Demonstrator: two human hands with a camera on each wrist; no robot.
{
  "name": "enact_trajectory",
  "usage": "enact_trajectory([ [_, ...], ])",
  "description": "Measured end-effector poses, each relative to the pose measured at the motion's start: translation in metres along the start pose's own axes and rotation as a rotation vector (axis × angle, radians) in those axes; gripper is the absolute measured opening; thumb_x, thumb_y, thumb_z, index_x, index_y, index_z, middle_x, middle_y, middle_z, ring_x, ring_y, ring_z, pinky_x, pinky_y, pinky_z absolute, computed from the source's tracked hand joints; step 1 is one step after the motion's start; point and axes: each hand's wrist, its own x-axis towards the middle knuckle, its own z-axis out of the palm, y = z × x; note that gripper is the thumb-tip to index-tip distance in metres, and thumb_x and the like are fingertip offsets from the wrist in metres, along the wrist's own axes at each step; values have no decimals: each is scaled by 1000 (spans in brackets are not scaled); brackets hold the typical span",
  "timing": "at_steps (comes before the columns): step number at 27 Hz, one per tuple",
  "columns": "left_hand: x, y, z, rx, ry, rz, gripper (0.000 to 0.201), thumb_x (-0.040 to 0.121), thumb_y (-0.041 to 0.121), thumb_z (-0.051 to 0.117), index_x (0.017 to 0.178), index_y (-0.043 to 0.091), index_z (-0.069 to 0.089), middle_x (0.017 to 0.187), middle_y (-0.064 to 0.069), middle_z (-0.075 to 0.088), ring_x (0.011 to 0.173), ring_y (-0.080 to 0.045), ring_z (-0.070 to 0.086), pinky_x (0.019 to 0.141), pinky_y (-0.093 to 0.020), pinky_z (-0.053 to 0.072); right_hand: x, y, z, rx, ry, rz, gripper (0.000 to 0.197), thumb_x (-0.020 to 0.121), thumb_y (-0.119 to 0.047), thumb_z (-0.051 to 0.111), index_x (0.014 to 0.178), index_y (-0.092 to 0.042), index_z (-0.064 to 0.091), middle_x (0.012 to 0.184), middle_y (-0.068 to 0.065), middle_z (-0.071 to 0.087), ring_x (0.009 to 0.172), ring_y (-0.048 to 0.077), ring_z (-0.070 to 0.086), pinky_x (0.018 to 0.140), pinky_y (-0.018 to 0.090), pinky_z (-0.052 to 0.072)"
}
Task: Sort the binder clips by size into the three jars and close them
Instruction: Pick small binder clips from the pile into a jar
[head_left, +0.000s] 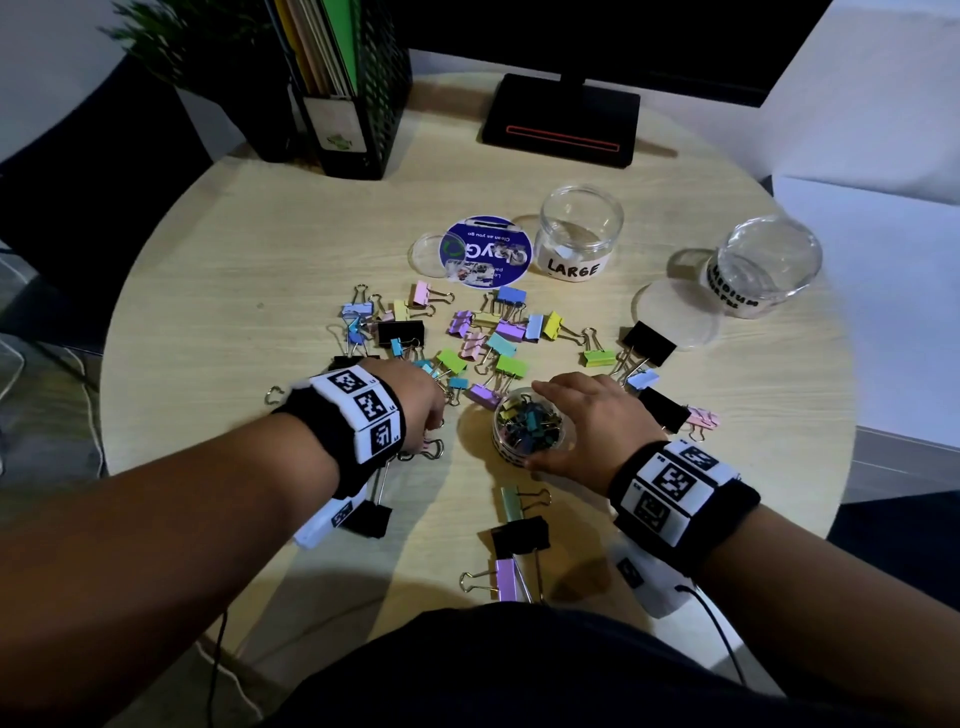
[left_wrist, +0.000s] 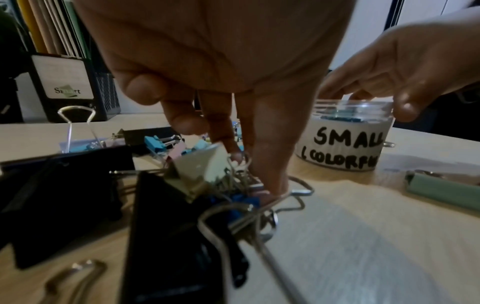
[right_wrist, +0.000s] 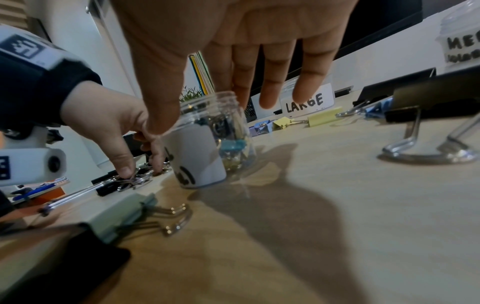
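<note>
Left hand (head_left: 415, 400): fingertips pressed down into a tangle of binder clips (left_wrist: 197, 164) on the worktop (head_left: 260, 270), just left of the small jar (head_left: 527, 423); whether a clip is gripped cannot be told. Right hand (head_left: 587, 426): thumb and fingers span the open, part-filled small jar, which stands upright near the front edge.

A round, pale wooden table (head_left: 234, 270) carries a black mesh file holder (head_left: 384, 104) at its far left, packed with upright folders, one green folder (head_left: 340, 41) among them. A leafy plant (head_left: 182, 36) stands just left of the holder. A black monitor base (head_left: 561, 122) with an orange-red stripe sits at the far centre. A round blue card (head_left: 485, 252) printed "Clean as you go" lies mid-table.
</note>
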Motion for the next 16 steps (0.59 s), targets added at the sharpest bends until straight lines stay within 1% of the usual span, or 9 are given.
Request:
enact_trajectory([
  [3, 4, 1, 1, 3, -13, -5, 28, 84, 32, 63, 112, 31, 64, 114, 10, 61, 106, -17, 55, 81, -27, 47, 0, 0, 0, -3, -8, 4, 86, 69, -62, 66, 141, -36, 29, 141, -9, 40, 126, 18, 35, 105, 39, 35],
  [6, 5, 5, 3, 6, 4, 5, 18, 87, 31, 60, 103, 27, 67, 109, 9, 62, 103, -18, 56, 73, -25, 44, 0, 0, 0, -11, -17, 7, 85, 70, -63, 64, 142, -36, 28, 142, -9, 39, 127, 18, 35, 105, 40, 35],
  [7, 6, 6, 4, -18, 24, 3, 15, 87, 32, 59, 99, 27, 68, 106, 8, 63, 100, -17, 56, 72, -25, 43, -1, -1, -1, -19, -17, 6, 85, 70, -64, 64, 142, -36, 28, 143, -9, 39, 127, 18, 35, 105, 40, 35],
  [9, 7, 4, 5, -163, 94, -19, 15, 87, 37, 60, 94, 26, 68, 100, 9, 65, 93, -15, 58, 74, -26, 45, 0, 0, -4, -34, -7, 21, 84, 70, -65, 63, 142, -36, 28, 143, -9, 39, 128, 18, 35, 105, 41, 36],
  [11, 5, -1, 4, -407, 197, -64, 15, 86, 39, 62, 93, 27, 69, 94, 11, 66, 88, -11, 59, 75, -26, 46, 3, 5, -10, -21, 2, 70, 85, 70, -66, 62, 142, -35, 28, 144, -8, 39, 130, 19, 34, 105, 41, 36],
  [14, -4, -15, -2, -734, 417, -139, 4, 83, 31, 67, 85, 27, 69, 85, 13, 64, 83, -8, 59, 71, -22, 40, 8, 9, -21, -72, -6, 120, 85, 69, -67, 63, 141, -34, 30, 144, -7, 38, 131, 21, 33, 105, 42, 34],
  [15, -7, -20, -2, -788, 461, -164, 3, 82, 27, 69, 85, 26, 69, 84, 12, 65, 80, -9, 59, 70, -21, 40, 9, 6, -25, -104, 7, 122, 83, 70, -67, 62, 140, -34, 31, 144, -7, 37, 131, 22, 33, 106, 43, 33],
  [16, -10, -25, 0, -808, 473, -186, 6, 81, 25, 71, 86, 25, 70, 85, 10, 65, 78, -9, 58, 69, -21, 40, 9, 1, -28, -125, 40, 105, 80, 71, -66, 62, 138, -33, 34, 143, -6, 38, 129, 22, 33, 105, 44, 33],
])
